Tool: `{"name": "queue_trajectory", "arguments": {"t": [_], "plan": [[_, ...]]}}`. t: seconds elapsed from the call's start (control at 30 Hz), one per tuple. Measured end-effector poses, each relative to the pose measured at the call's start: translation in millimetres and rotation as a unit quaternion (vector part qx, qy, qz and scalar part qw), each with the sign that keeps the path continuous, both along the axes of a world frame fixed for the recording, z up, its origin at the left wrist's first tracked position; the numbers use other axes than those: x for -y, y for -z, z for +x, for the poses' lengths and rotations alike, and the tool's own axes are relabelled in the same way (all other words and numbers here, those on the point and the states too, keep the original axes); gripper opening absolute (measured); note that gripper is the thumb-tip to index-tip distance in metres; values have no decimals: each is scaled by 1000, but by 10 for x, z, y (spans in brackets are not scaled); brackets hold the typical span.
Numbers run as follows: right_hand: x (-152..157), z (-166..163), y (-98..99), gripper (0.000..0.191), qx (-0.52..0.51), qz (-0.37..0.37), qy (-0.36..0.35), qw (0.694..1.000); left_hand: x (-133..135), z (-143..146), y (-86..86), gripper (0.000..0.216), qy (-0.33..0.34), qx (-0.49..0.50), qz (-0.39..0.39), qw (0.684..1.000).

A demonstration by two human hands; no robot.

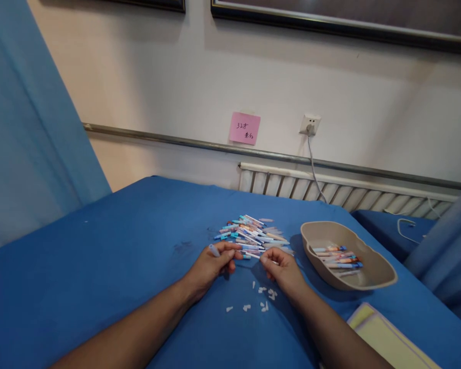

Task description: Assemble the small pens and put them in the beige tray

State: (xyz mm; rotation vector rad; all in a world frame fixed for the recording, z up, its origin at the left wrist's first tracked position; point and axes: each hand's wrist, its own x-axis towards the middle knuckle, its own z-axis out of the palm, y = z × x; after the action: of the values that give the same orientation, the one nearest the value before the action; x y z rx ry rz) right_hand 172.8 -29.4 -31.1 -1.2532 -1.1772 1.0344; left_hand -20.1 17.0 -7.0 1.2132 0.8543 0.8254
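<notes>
My left hand (213,264) is closed, with a pale lavender pen barrel (214,250) sticking up between thumb and fingers. My right hand (284,269) pinches the right end of a thin white pen refill (252,255), whose other end reaches toward my left fingertips. Whether the left fingertips grip that end too, I cannot tell. Just beyond both hands lies a loose pile of pen parts (249,230), with thin refills, barrels and blue bits mixed together. On the near side, several small white tapered pieces (272,293) are scattered over the blue cloth.
A beige plastic basin (380,274) with several assembled-looking pens (341,259) stands to the right. Yellow folded material (384,335) lies at the near right. Behind the blue-covered table (111,256) are a radiator (288,182) and a plugged-in socket (310,124).
</notes>
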Motion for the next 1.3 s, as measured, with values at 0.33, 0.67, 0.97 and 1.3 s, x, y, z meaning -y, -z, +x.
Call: {"name": "queue_trajectory", "arguments": {"t": [0.33,0.67,0.97,1.3], "plan": [[5,-2,-13,34,3,7,0,1000,11,2,11,33,11,-33,50,998],[-2,0,27,31,20,1,-4,1000,-11,0,20,34,-3,-38,55,998],[3,-9,26,33,32,-1,-7,999,-15,6,44,32,14,-52,81,995],[29,-26,80,24,136,43,-44,989,55,5,-44,31,34,-134,152,979]]}}
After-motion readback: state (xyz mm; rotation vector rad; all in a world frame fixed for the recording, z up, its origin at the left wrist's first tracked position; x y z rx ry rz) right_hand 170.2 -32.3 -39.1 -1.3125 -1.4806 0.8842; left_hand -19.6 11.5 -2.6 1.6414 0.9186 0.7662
